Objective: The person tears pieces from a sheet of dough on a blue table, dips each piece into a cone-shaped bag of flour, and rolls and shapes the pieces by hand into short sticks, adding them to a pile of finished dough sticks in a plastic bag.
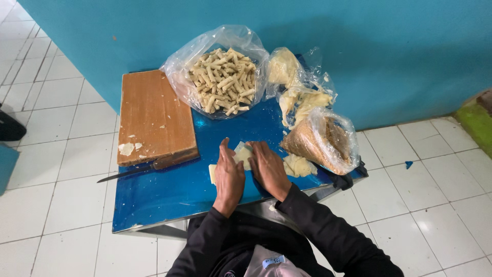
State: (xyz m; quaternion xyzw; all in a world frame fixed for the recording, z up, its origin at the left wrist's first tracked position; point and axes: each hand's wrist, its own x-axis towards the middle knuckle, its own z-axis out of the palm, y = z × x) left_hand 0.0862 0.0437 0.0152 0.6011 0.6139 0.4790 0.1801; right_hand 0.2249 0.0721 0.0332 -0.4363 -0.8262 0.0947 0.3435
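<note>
Two hands (249, 172) flat on perhaps one dough sheet (241, 155), three bags (318, 138)

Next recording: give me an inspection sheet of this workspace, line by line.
Surface: small blue table, crumbs near the front edge.
Job's things: pale dough sheet under both hands; dough pile beside it.
Clutter: wooden board, knife, bag of rolled sticks, bag of dough, bag of brown crumbs.
Grippers: left hand and right hand flat on the sheet, fingers extended.
Cables: nothing seen.
Surroundings: white tiled floor, blue wall.
</note>
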